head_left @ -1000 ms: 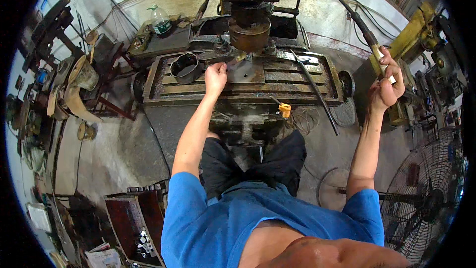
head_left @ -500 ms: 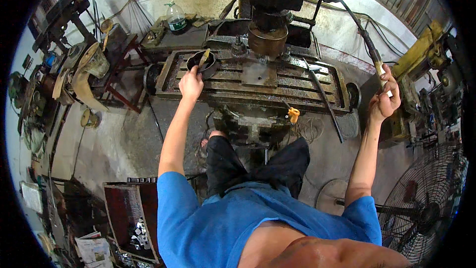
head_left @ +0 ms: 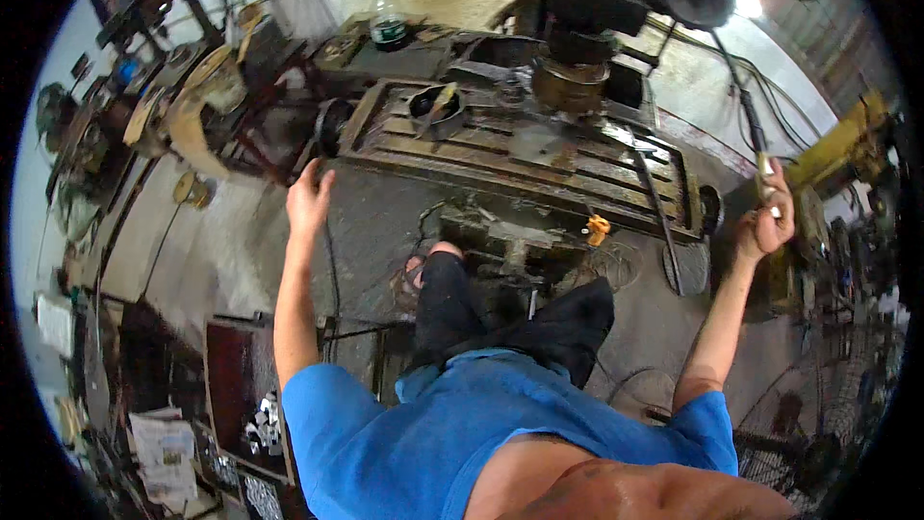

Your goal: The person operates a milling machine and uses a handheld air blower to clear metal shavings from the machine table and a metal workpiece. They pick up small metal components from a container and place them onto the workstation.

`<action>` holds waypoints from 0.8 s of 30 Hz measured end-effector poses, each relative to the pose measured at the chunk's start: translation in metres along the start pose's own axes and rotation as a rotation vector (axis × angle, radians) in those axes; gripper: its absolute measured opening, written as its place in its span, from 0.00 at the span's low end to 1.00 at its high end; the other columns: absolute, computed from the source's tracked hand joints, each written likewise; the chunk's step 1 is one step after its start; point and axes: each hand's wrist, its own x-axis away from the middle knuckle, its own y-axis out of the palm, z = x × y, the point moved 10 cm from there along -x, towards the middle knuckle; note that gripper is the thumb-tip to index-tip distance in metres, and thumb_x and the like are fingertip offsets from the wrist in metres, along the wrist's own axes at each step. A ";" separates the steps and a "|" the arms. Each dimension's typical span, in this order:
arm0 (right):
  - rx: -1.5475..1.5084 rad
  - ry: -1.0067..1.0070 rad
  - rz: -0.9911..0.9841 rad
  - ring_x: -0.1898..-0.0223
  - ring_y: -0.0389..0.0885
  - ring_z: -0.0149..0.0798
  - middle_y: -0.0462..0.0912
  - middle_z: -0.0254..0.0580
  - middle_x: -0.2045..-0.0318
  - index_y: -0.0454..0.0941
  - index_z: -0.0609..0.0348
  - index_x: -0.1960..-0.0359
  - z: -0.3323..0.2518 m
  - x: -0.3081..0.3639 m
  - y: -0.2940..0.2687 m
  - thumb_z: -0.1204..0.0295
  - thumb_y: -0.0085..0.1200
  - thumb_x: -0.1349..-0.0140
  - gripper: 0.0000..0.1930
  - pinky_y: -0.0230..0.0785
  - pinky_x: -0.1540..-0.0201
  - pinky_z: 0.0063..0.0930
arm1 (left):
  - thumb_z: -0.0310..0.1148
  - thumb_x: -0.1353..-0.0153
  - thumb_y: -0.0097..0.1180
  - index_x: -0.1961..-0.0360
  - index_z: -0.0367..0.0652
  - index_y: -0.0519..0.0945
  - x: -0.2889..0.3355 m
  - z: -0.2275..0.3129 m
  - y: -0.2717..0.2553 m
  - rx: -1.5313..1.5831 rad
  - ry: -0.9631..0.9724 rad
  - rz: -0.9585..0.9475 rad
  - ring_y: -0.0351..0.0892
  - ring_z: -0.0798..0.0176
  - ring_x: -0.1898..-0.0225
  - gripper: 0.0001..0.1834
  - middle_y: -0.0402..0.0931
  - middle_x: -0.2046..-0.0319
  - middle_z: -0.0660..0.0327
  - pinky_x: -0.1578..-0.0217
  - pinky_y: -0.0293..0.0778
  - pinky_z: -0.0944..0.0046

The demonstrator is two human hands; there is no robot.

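My left hand (head_left: pixel 309 200) is open and holds nothing, its thumb apart from the fingers. It hangs close to the dark handwheel (head_left: pixel 333 123) at the left end of a slotted machine table (head_left: pixel 385 156); whether they touch, I cannot tell. On that table, a black pot (head_left: pixel 456 123) holds a brush (head_left: pixel 445 98) leaning against its rim. My right hand (head_left: pixel 767 221) is closed round the pale grip (head_left: pixel 764 166) of a long dark lever (head_left: pixel 736 87), which slopes down from the machine head. A round brownish spindle part (head_left: pixel 570 87) stands over a flat plate (head_left: pixel 541 144).
A long dark bar (head_left: pixel 656 217) lies across the table's right part and overhangs its front. An orange object (head_left: pixel 597 229) sits at the front edge. Behind stands a large clear bottle (head_left: pixel 387 27). A wooden box (head_left: pixel 231 395) with metal pieces is at lower left.
My left hand has let go of the brush and moved left and down, away from the pot. The brush stays in the pot. My right hand keeps its hold on the lever. The view has shifted.
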 end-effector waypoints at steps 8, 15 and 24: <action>0.057 0.209 -0.112 0.47 0.65 0.58 0.63 0.64 0.46 0.70 0.75 0.56 0.025 -0.011 -0.047 0.70 0.39 0.41 0.17 0.60 0.45 0.46 | 0.46 0.49 0.54 0.57 0.41 0.77 0.127 -0.162 -0.196 -0.341 -0.478 -0.033 0.78 0.53 0.68 0.22 0.78 0.72 0.52 0.65 0.71 0.59; 0.418 -0.223 -0.195 0.57 0.74 0.47 0.74 0.61 0.56 0.71 0.76 0.61 0.014 -0.039 -0.051 0.71 0.43 0.37 0.15 0.67 0.52 0.39 | 0.46 0.54 0.60 0.56 0.45 0.77 0.285 -0.247 -0.219 -0.360 -0.936 -0.267 0.79 0.57 0.67 0.24 0.79 0.70 0.55 0.62 0.71 0.58; 0.156 0.040 -0.111 0.54 0.72 0.51 0.71 0.62 0.53 0.70 0.75 0.59 0.015 -0.068 -0.039 0.69 0.41 0.38 0.17 0.61 0.48 0.42 | 0.50 0.59 0.61 0.62 0.44 0.77 0.355 -0.283 -0.213 -0.800 -1.012 -0.444 0.76 0.52 0.56 0.26 0.77 0.61 0.55 0.58 0.71 0.53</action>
